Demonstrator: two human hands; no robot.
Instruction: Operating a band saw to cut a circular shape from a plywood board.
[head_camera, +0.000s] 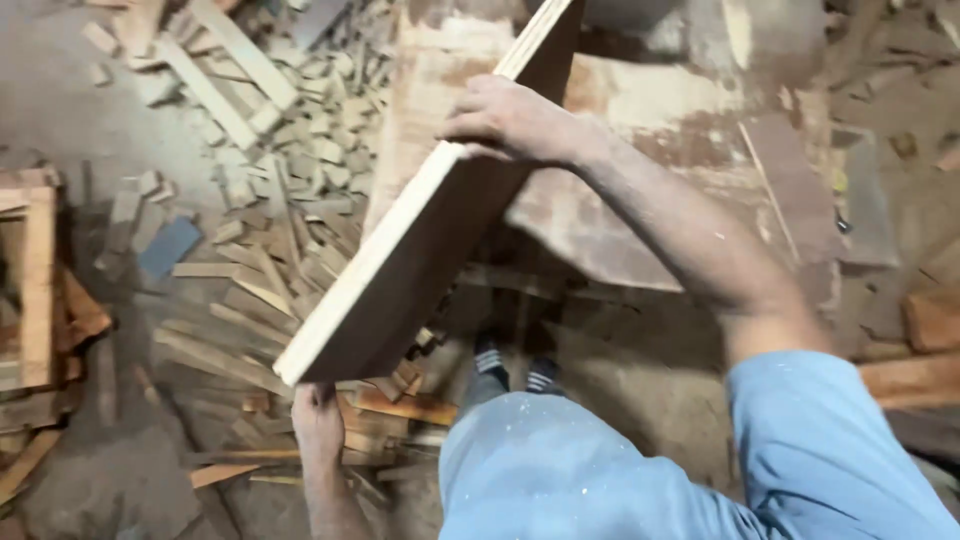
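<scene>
Right grip (515, 120) clamps plywood board (420, 215) edge; left grip (318, 420) holds lower corner, fingers hidden.

The board (420, 230) is running out past the top edge, so its far end is not showing. The left hand (318, 420) is sitting under the board's near corner — its fingertips are hiding behind the wood. The board is covering part of the bench (690, 170) and the scrap pile (270, 150). The feet (510, 368) are half hiding behind the blue clothing (600, 470) — motion is blurring the small offcuts.
</scene>
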